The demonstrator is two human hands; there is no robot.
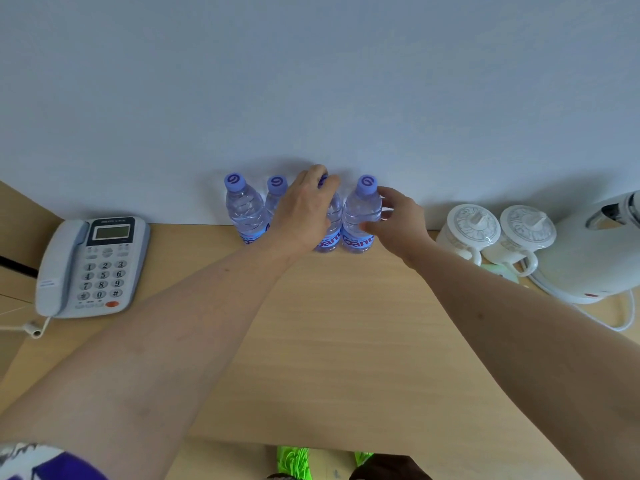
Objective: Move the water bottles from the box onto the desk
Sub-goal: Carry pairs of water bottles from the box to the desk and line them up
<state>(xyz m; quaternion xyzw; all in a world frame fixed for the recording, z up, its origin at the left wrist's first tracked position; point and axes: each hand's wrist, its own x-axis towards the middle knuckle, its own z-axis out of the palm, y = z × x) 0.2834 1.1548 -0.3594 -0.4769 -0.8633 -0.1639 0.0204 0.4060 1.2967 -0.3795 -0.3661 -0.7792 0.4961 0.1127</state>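
Observation:
Several clear water bottles with purple caps stand in a row against the wall at the back of the wooden desk (329, 341). The leftmost bottle (245, 211) and the one beside it (276, 192) stand free. My left hand (304, 213) grips the third bottle (330, 233) near its top, hiding most of it. My right hand (394, 223) wraps thumb and fingers round the rightmost bottle (360, 216) from its right side. All bottles are upright on the desk. The box is out of view.
A grey desk phone (90, 265) sits at the left with its coiled cord. Two white lidded cups (474, 230) (526, 233) and a white electric kettle (595, 251) stand at the right. Green shoes (294, 462) show below the desk's front edge.

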